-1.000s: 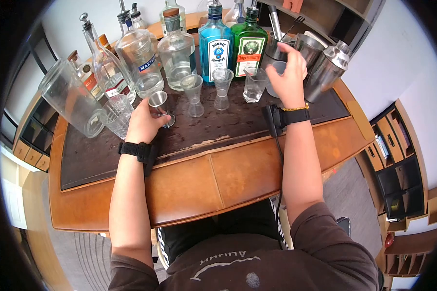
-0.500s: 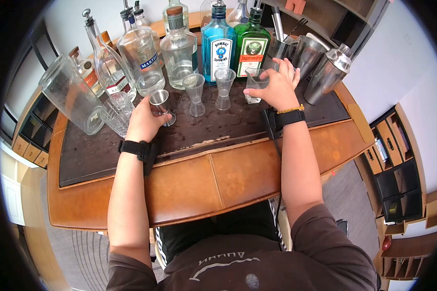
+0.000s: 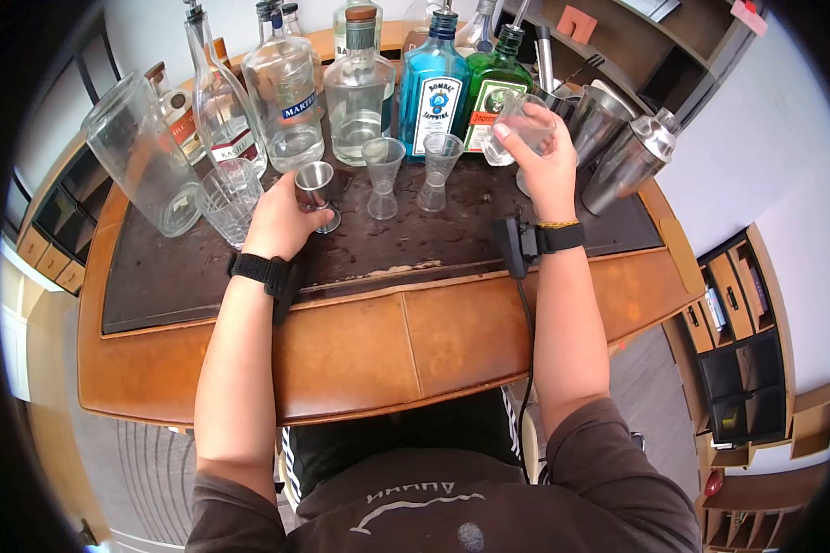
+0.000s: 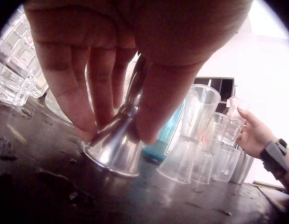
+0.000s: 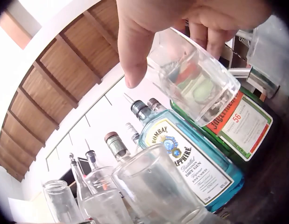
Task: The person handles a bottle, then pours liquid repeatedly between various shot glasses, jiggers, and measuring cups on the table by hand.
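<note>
The left hand (image 3: 281, 221) pinches a metal double-ended jigger (image 3: 315, 189) that stands on the dark desk top; in the left wrist view its flared foot (image 4: 117, 151) rests on the surface between thumb and fingers. The right hand (image 3: 550, 166) holds a small clear glass (image 3: 504, 146) tilted above the desk, in front of the green bottle (image 3: 494, 92). From the right wrist view, the glass (image 5: 196, 77) has a thick base and sits between thumb and fingers. Two clear plastic jiggers (image 3: 383, 180) (image 3: 440, 172) stand between the hands.
Behind stands a row of bottles, among them a blue one (image 3: 431, 88). A cut-glass tumbler (image 3: 231, 198) and a large clear mixing glass (image 3: 148, 152) are at the left. Metal shakers (image 3: 632, 161) stand at the right. A cable (image 3: 527, 341) hangs from the right wrist camera.
The right hand has moved to the small glass, taken hold of it and lifted it off the desk, tilting it. The left hand stays on the metal jigger.
</note>
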Motion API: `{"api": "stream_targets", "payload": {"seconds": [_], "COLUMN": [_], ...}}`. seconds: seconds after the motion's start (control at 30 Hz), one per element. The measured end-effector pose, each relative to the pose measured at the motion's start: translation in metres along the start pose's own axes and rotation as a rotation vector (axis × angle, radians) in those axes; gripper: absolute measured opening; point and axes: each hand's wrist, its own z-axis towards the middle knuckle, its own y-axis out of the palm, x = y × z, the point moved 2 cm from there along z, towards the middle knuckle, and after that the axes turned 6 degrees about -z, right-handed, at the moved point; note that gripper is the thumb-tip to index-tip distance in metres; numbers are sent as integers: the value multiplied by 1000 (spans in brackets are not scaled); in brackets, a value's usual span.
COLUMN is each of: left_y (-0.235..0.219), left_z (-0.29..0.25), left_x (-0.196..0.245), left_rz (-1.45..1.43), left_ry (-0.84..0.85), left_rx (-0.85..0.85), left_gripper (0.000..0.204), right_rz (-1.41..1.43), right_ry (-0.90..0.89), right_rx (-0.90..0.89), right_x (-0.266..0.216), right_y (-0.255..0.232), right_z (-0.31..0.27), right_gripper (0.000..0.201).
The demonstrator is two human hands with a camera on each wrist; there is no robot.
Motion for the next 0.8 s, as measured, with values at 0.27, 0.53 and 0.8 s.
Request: {"api": "stream_targets", "payload": {"seconds": [0.27, 0.53, 0.8], "left_y": [0, 0, -1], "left_z": [0, 0, -2], "left_x": [-1, 0, 6], "left_rz": [-9, -1, 45], "left_ry": [3, 12, -7], "left_rx": [4, -6, -31], "left_gripper": [39, 39, 49], "right_rz": [436, 87, -200], "right_ry": [-9, -199, -389], "right_rx": [-146, -139, -82], "right_x": [-5, 1, -26], "right_y": [12, 17, 10], "right_z": [-2, -3, -8], "right_gripper": [58, 57, 56]}}
